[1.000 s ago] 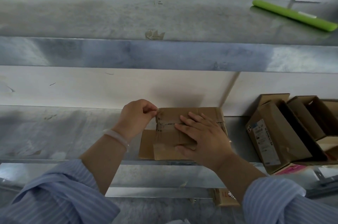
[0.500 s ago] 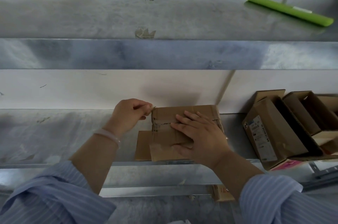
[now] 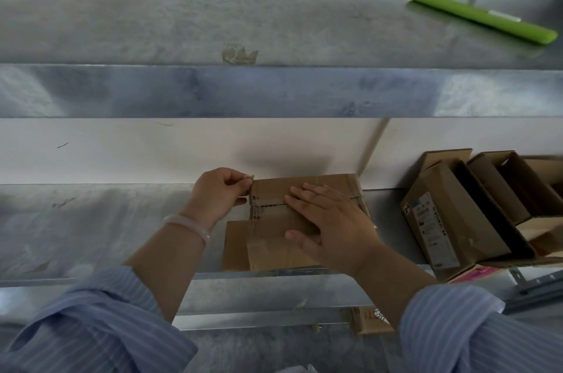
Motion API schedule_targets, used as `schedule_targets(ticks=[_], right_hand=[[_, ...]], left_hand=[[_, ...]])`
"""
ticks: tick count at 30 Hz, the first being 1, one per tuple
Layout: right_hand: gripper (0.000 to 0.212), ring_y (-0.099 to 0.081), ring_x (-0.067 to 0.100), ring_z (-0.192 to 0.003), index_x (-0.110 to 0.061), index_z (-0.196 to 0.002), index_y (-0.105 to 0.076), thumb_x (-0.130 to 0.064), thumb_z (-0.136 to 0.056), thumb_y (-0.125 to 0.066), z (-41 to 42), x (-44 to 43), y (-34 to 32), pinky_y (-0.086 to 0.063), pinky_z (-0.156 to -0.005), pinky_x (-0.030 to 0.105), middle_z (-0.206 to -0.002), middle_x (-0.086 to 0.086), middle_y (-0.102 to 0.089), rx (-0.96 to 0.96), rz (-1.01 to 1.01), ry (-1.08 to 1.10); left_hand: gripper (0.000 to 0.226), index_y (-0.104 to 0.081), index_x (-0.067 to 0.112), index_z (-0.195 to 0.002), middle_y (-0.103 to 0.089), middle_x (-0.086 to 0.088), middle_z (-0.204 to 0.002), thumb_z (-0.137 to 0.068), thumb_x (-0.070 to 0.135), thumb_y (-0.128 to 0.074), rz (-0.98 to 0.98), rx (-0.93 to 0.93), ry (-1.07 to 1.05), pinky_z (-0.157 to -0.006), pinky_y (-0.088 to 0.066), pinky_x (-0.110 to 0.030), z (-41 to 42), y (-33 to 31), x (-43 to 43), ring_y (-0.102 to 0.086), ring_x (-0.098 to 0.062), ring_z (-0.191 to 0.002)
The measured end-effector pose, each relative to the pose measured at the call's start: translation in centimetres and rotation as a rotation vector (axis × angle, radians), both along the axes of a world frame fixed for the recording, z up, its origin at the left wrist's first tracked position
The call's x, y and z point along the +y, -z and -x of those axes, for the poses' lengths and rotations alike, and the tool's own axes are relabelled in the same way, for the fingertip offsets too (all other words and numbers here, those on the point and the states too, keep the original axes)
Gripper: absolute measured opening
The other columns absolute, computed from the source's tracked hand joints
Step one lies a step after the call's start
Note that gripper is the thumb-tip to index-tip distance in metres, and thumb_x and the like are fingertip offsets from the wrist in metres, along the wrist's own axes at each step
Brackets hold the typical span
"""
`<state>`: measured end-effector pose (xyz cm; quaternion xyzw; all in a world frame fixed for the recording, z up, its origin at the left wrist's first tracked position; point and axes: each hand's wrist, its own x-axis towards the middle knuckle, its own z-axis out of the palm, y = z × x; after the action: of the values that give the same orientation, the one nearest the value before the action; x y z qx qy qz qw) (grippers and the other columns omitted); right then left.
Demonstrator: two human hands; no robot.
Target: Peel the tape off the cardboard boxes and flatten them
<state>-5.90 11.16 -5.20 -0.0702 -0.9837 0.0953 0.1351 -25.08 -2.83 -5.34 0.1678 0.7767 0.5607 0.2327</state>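
Pinching a small tab of tape (image 3: 250, 177) between thumb and forefinger, the left grip (image 3: 219, 193) has edged a little leftward off the far-left corner of the cardboard box (image 3: 274, 189) since a second ago, when no tab showed. The right grip (image 3: 335, 223) stays pressed flat on top, fingers spread.

The box is brown and shallow. A seam (image 3: 268, 205) marked with dark print runs left to right toward the right fingers, and flaps (image 3: 236, 246) lie splayed flat on its left and near sides.

It lies on the lower metal shelf (image 3: 106, 220), its far side by the white wall (image 3: 122, 153), directly beneath the right grip and just right of the left grip. Open boxes (image 3: 451, 214) sit well apart to the right.
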Motion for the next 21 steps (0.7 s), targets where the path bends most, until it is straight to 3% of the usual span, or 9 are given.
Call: schedule_targets(ticks=[3, 6, 8, 10, 12, 15, 21], right_hand=[[0.064, -0.038, 0.01, -0.139, -0.028, -0.139, -0.053, -0.067, -0.091, -0.034, 0.0, 0.0, -0.1, -0.017, -0.117, 0.032, -0.146, -0.01, -0.048, -0.009, -0.006, -0.001], [0.063, -0.038, 0.009, -0.139, -0.029, -0.138, -0.053, -0.067, -0.091, -0.035, -0.2, 0.0, 0.1, -0.018, -0.118, 0.032, -0.146, -0.011, -0.048, -0.009, -0.004, -0.008], [0.063, -0.038, 0.009, -0.139, -0.029, -0.138, -0.053, -0.067, -0.091, -0.036, -0.1, 0.0, 0.1, -0.019, -0.118, 0.033, -0.146, -0.011, -0.048, -0.003, 0.005, -0.007], [0.063, -0.039, 0.01, -0.138, -0.029, -0.138, -0.054, -0.067, -0.091, -0.037, 0.0, 0.0, 0.0, -0.02, -0.117, 0.033, -0.145, -0.01, -0.049, -0.001, 0.001, -0.006], [0.062, -0.041, 0.01, -0.137, -0.029, -0.137, -0.054, -0.066, -0.091, -0.037, 0.0, 0.0, 0.0, -0.02, -0.117, 0.034, -0.145, -0.01, -0.05, 0.005, -0.016, -0.007], [0.062, -0.042, 0.011, -0.136, -0.028, -0.136, -0.055, -0.066, -0.09, -0.038, 0.0, -0.1, 0.0, -0.023, -0.116, 0.036, -0.143, -0.01, -0.051, 0.02, -0.008, -0.004], [0.062, -0.042, 0.01, -0.136, -0.028, -0.136, -0.056, -0.067, -0.09, -0.037, -0.1, -0.1, 0.1, -0.026, -0.116, 0.036, -0.143, -0.01, -0.051, 0.016, -0.001, -0.003]], left_hand=[[0.005, -0.069, 0.008, -0.09, -0.072, -0.007, -0.086, -0.09, 0.011, -0.065, 0.035, 0.044, -0.059, -0.069, -0.061, -0.033, 0.0, 0.5, 0.3, -0.072, -0.018, -0.076], [0.004, -0.062, 0.002, -0.092, -0.07, -0.014, -0.083, -0.093, 0.005, -0.059, 0.004, -0.089, -0.159, -0.063, -0.061, -0.034, 0.1, 1.2, 0.0, -0.07, -0.02, -0.067], [0.006, -0.061, 0.005, -0.087, -0.068, -0.013, -0.078, -0.09, 0.0, -0.061, 0.0, -0.077, -0.15, -0.06, -0.059, -0.03, -0.1, 1.9, -0.3, -0.067, -0.018, -0.061], [0.015, -0.066, 0.013, -0.082, -0.069, -0.007, -0.076, -0.088, 0.0, -0.064, -0.006, -0.029, -0.11, -0.066, -0.058, -0.03, -0.4, 2.5, -0.5, -0.067, -0.018, -0.068], [0.015, -0.072, 0.016, -0.089, -0.073, -0.006, -0.085, -0.091, 0.005, -0.062, -0.031, -0.064, -0.071, -0.078, -0.058, -0.033, -0.6, 2.8, -0.8, -0.07, -0.02, -0.084], [0.019, -0.07, 0.004, -0.107, -0.073, -0.012, -0.102, -0.095, 0.01, -0.057, -0.129, -0.306, -0.041, -0.087, -0.056, -0.038, -0.4, 2.9, -1.2, -0.069, -0.022, -0.099], [0.019, -0.064, 0.003, -0.108, -0.071, -0.015, -0.105, -0.089, 0.001, -0.063, -0.172, -0.477, 0.058, -0.082, -0.057, -0.033, 0.6, 3.2, -1.3, -0.068, -0.023, -0.094]])
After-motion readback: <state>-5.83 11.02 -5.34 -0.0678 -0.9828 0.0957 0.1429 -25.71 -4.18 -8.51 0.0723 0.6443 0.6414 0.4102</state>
